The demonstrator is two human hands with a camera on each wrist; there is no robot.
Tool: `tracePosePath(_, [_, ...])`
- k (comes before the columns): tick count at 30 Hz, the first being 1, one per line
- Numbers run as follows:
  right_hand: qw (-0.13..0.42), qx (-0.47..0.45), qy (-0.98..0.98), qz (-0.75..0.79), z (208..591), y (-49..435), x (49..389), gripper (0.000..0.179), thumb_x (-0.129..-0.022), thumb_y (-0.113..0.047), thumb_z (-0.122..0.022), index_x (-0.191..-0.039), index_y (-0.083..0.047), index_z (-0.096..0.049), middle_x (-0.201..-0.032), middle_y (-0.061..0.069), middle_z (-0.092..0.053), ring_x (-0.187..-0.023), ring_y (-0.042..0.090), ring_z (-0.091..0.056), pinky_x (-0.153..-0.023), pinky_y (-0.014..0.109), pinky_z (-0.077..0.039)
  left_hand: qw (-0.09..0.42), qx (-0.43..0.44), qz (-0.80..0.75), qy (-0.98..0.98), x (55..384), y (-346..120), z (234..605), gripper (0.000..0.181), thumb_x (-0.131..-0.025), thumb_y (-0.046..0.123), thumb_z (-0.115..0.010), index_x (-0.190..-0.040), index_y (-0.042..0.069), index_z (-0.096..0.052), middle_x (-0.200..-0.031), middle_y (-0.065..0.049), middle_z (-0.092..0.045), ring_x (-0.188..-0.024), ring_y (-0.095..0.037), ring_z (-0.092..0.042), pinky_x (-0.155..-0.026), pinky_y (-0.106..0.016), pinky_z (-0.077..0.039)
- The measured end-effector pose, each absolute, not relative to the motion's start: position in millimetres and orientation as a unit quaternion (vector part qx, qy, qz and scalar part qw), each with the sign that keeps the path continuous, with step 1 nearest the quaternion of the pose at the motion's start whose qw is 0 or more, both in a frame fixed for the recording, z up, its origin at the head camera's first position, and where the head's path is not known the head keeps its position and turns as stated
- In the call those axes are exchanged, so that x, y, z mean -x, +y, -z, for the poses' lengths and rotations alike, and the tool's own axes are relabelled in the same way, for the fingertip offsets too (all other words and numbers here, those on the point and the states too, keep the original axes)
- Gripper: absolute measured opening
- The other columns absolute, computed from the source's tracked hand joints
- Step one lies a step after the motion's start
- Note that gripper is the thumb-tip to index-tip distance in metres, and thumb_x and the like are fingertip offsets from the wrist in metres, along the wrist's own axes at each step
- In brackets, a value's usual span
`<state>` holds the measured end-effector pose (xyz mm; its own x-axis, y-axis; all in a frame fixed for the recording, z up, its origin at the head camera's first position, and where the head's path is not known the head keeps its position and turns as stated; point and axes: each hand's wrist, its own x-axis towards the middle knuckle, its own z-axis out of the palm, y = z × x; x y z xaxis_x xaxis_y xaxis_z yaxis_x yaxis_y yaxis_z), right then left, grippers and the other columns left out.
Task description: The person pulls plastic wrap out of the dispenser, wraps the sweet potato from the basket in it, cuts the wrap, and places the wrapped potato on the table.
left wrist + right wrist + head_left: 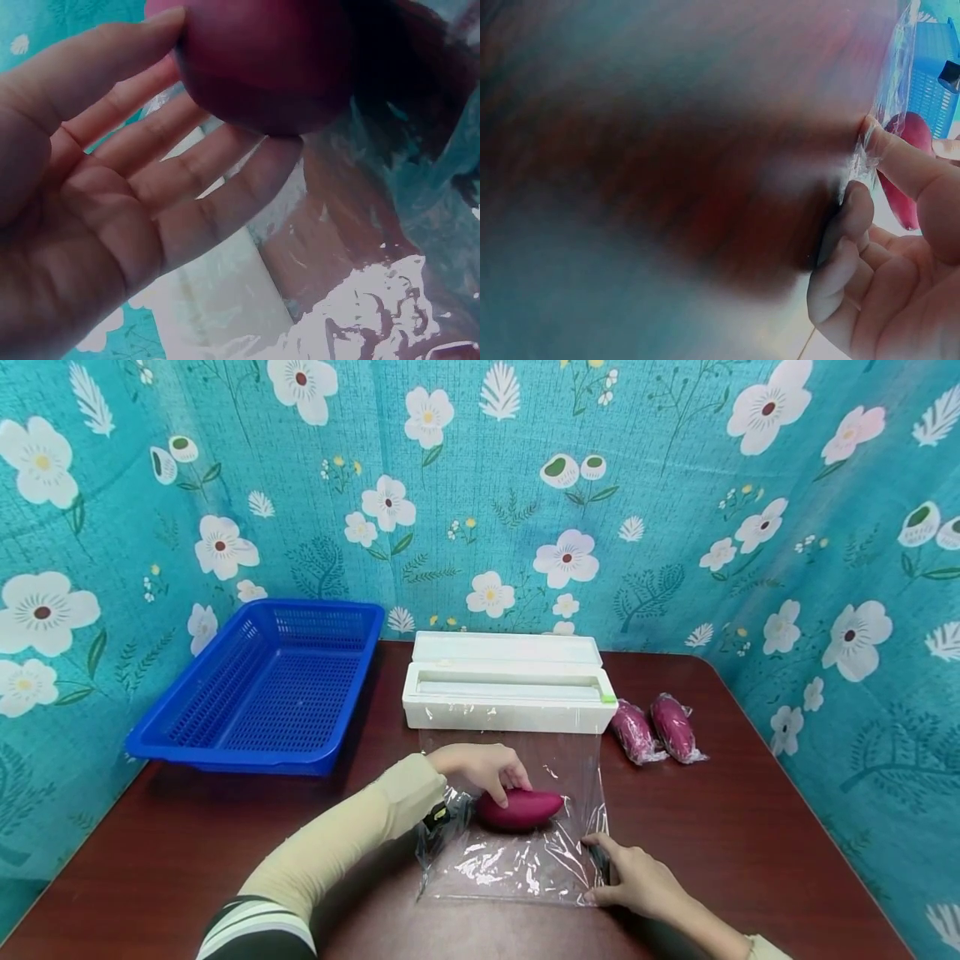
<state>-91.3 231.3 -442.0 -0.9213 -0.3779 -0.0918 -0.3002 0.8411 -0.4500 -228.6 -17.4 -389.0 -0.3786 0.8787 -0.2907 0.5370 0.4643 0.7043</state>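
Note:
A smooth purple sweet potato (521,810) lies on a sheet of clear plastic wrap (502,872) at the middle of the table. My left hand (483,768) grips it from above by its left part, thumb on the near side; the left wrist view shows thumb and fingertips against its purple skin (262,60). At the sheet's right edge, my right hand (637,881) holds the film near its front corner. Thumb and curled fingers meet the crinkled film (859,161) in the right wrist view.
Behind the sheet stands an open white wrap box (510,714), with film running out from its front. To its right lie two wrapped purple sweet potatoes (633,731). A blue plastic basket (330,752) occupies the back left, before a flowered curtain (465,510).

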Motion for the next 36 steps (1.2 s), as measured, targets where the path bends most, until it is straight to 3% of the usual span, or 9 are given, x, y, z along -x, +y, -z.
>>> tracePosePath(6, [0.090, 0.178, 0.955, 0.217, 441, 231, 91, 0.064, -0.061, -0.043, -0.076, -0.114, -0.017, -0.052, -0.053, -0.014, -0.039, -0.050, 0.003, -0.038, -0.042, 0.030, -0.033, 0.327, -0.434, -0.265, 0.796, 227, -20, 391, 0.044, -0.075, -0.007, -0.064, -0.118, -0.001, -0.056, -0.112, -0.008, -0.060, -0.102, -0.011, -0.055, -0.084, -0.022, -0.042])
tracePosePath(12, [0.104, 0.211, 0.937, 0.258, 440, 234, 92, 0.057, -0.072, -0.037, -0.071, -0.117, -0.010, -0.050, -0.052, -0.013, -0.040, -0.044, 0.000, -0.038, -0.041, 0.024, -0.034, 0.223, -0.440, -0.242, 0.835, 220, -32, 379, 0.048, -0.077, 0.009, -0.068, -0.122, 0.002, -0.053, -0.120, -0.006, -0.054, -0.111, -0.015, -0.047, -0.090, -0.023, -0.036])
tracePosePath(16, [0.134, 0.229, 0.908, 0.325, 438, 237, 93, 0.044, -0.086, -0.027, -0.059, -0.121, -0.003, -0.047, -0.053, -0.010, -0.044, -0.038, -0.001, -0.042, -0.038, 0.022, -0.038, 0.167, -0.444, -0.231, 0.849, 207, -46, 369, 0.026, -0.075, 0.016, -0.071, -0.097, 0.004, -0.063, -0.092, -0.001, -0.063, -0.083, -0.010, -0.057, -0.073, -0.020, -0.044])
tracePosePath(18, [0.148, 0.233, 0.894, 0.352, 436, 239, 93, 0.039, -0.091, -0.022, -0.052, -0.123, 0.000, -0.046, -0.055, -0.008, -0.045, -0.037, 0.000, -0.043, -0.037, 0.023, -0.039, 0.168, -0.446, -0.217, 0.852, 194, -55, 368, 0.016, -0.075, 0.019, -0.072, -0.081, 0.008, -0.063, -0.074, 0.004, -0.060, -0.065, -0.006, -0.055, -0.060, -0.017, -0.045])
tracePosePath(21, [0.158, 0.247, 0.882, 0.369, 432, 241, 93, 0.039, -0.093, -0.019, -0.048, -0.124, 0.003, -0.045, -0.055, -0.008, -0.048, -0.039, 0.001, -0.043, -0.037, 0.023, -0.040, 0.186, -0.451, -0.178, 0.854, 170, -67, 375, 0.021, -0.073, 0.028, -0.073, -0.068, 0.014, -0.058, -0.061, 0.012, -0.052, -0.052, -0.001, -0.048, -0.049, -0.014, -0.041])
tracePosePath(24, [0.146, 0.278, 0.887, 0.339, 431, 243, 92, 0.050, -0.088, -0.028, -0.056, -0.126, 0.004, -0.044, -0.055, -0.012, -0.045, -0.043, -0.001, -0.041, -0.041, 0.021, -0.039, 0.179, -0.458, -0.125, 0.862, 145, -76, 388, 0.030, -0.066, 0.041, -0.075, -0.064, 0.019, -0.055, -0.058, 0.015, -0.047, -0.049, 0.001, -0.044, -0.046, -0.014, -0.038])
tracePosePath(28, [0.124, 0.327, 0.895, 0.278, 431, 246, 92, 0.075, -0.070, -0.031, -0.074, -0.129, 0.001, -0.039, -0.057, -0.018, -0.042, -0.049, -0.003, -0.040, -0.045, 0.020, -0.037, 0.140, -0.484, -0.050, 0.863, 123, -84, 406, 0.041, -0.052, 0.053, -0.078, -0.060, 0.023, -0.050, -0.055, 0.018, -0.041, -0.048, 0.001, -0.038, -0.044, -0.016, -0.032])
tracePosePath(32, [0.122, 0.349, 0.891, 0.264, 434, 247, 93, 0.083, -0.062, -0.015, -0.079, -0.130, 0.000, -0.034, -0.060, -0.019, -0.045, -0.052, -0.004, -0.043, -0.048, 0.019, -0.038, 0.124, -0.495, -0.025, 0.860, 115, -90, 417, 0.038, -0.052, 0.044, -0.080, -0.062, 0.024, -0.050, -0.057, 0.018, -0.040, -0.052, 0.001, -0.038, -0.047, -0.017, -0.033])
tracePosePath(36, [0.100, 0.358, 0.893, 0.253, 435, 247, 94, 0.078, -0.063, -0.008, -0.078, -0.129, -0.002, -0.036, -0.060, -0.019, -0.044, -0.052, -0.004, -0.042, -0.047, 0.019, -0.038, 0.114, -0.491, -0.054, 0.862, 115, -98, 421, 0.025, -0.058, 0.029, -0.078, -0.063, 0.022, -0.055, -0.060, 0.016, -0.043, -0.055, 0.002, -0.040, -0.050, -0.016, -0.034])
